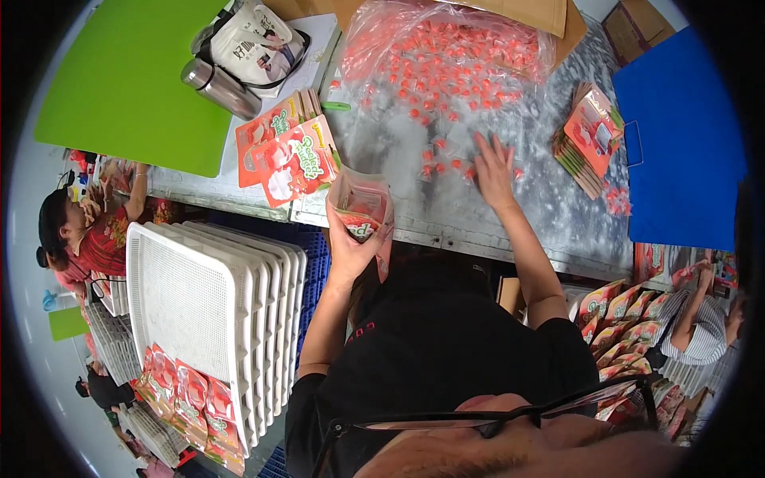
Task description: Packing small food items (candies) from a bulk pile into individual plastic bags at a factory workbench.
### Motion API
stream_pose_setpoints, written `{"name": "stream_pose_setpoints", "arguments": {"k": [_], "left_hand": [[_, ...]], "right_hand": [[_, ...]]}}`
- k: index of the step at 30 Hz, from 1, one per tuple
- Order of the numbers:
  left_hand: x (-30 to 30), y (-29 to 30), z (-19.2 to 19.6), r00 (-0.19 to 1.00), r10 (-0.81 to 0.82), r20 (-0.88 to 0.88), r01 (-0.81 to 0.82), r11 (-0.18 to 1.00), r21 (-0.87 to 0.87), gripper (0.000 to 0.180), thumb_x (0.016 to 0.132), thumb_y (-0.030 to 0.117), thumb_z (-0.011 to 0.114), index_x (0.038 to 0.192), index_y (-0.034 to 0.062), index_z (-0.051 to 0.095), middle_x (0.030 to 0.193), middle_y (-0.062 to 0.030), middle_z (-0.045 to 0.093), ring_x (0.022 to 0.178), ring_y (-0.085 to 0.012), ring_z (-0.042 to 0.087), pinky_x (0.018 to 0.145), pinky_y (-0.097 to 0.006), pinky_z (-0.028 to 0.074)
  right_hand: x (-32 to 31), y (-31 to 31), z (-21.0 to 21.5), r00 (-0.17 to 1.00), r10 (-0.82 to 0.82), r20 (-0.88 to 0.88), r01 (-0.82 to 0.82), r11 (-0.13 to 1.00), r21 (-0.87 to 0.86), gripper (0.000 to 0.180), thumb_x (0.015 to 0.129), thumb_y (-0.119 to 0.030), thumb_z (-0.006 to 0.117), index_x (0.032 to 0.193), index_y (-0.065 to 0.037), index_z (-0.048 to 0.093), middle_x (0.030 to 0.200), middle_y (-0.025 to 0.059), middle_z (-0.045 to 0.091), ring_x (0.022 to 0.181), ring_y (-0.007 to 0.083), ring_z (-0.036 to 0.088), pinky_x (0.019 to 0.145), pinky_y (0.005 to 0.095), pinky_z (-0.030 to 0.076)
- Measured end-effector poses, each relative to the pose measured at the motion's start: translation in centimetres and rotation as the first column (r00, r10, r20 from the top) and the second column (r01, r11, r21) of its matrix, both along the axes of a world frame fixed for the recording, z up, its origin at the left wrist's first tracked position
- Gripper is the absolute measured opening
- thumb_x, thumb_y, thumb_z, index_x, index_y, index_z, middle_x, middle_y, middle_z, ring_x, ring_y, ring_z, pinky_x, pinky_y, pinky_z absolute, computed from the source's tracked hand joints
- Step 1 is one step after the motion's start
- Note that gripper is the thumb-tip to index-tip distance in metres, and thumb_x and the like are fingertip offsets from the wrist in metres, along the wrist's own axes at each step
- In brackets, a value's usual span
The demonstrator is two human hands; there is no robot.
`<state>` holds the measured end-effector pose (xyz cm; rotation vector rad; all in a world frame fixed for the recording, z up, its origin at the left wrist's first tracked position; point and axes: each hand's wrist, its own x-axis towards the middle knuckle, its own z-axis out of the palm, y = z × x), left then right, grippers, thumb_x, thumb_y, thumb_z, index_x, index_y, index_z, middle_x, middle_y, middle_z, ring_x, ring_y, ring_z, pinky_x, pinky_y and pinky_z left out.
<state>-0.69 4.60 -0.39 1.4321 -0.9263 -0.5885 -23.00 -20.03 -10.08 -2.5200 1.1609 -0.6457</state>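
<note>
My left hand (347, 253) is closed around a red and pink printed pouch (360, 203), held upright with its mouth open at the table's front edge. Over the metal tabletop, my right hand (495, 170) has its fingers stretched out and apart. Beside its fingertips lie several small wrapped red candies (440, 144). Farther back, a large heap of the same candies (454, 64) spills from a clear plastic bag (362, 40) in a cardboard box (567, 36). Left of the held pouch, flat printed pouches (299, 159) overlap in a pile.
Another stack of pouches (588, 135) stands at the right, by a blue panel (677, 135). A steel flask (219, 88) and a white bag (259, 48) sit at the back left near a green board (135, 80). Stacked white trays (187, 279) rise at my left. Other people work on both sides.
</note>
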Motion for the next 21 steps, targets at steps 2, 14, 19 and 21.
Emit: {"name": "stream_pose_setpoints", "arguments": {"k": [2, 14, 19, 21], "left_hand": [[-0.2, -0.1, 0.5, 1.0, -0.008, -0.011, 0.008, 1.0, 0.001, 0.096, 0.066, -0.003, 0.078, 0.146, 0.0028, 0.025, 0.133, -0.0145, 0.046, 0.122, -0.0236, 0.048, 0.104, -0.037, 0.04], [-0.3, -1.2, 0.7, 0.916, 0.021, 0.401, 0.053, 0.984, -0.171, 0.103, 0.06, 0.012, 0.079, 0.148, 0.0024, 0.026, 0.143, -0.0228, 0.035, 0.137, -0.038, 0.034, 0.112, -0.047, 0.03], [-0.4, -2.4, -3.7, 0.957, -0.018, 0.291, 0.045, 0.995, -0.086, 0.104, 0.057, 0.011, 0.079, 0.147, 0.002, 0.027, 0.146, -0.0242, 0.032, 0.137, -0.0406, 0.032, 0.113, -0.048, 0.028], [-0.9, -3.0, -3.6, 0.954, -0.042, 0.297, 0.089, 0.985, -0.146, 0.104, 0.058, 0.01, 0.079, 0.147, 0.0023, 0.027, 0.146, -0.0238, 0.031, 0.137, -0.0405, 0.032, 0.113, -0.048, 0.029]], "right_hand": [[0.8, 0.4, -0.2, 0.996, 0.084, 0.028, -0.083, 0.996, -0.028, 0.054, 0.1, -0.027, 0.047, 0.15, -0.013, 0.036, 0.149, 0.0105, 0.044, 0.145, 0.0376, 0.027, 0.119, 0.0575, 0.008], [6.3, 1.8, 0.3, 0.915, 0.402, -0.018, -0.402, 0.909, -0.109, 0.047, 0.08, -0.034, 0.074, 0.123, -0.023, 0.06, 0.132, 0.0074, 0.051, 0.126, 0.0354, 0.045, 0.104, 0.0553, 0.035], [5.6, 1.7, -0.5, 0.928, 0.373, -0.013, -0.373, 0.925, -0.065, 0.031, 0.077, -0.021, 0.075, 0.105, -0.017, 0.063, 0.111, 0.0059, 0.06, 0.098, 0.0289, 0.058, 0.077, 0.0413, 0.05], [5.3, 1.2, -1.6, 0.926, 0.348, 0.15, -0.335, 0.936, -0.103, 0.021, 0.083, -0.017, 0.071, 0.102, -0.012, 0.062, 0.1, 0.0041, 0.062, 0.075, 0.0218, 0.058, 0.061, 0.0317, 0.048]]}}
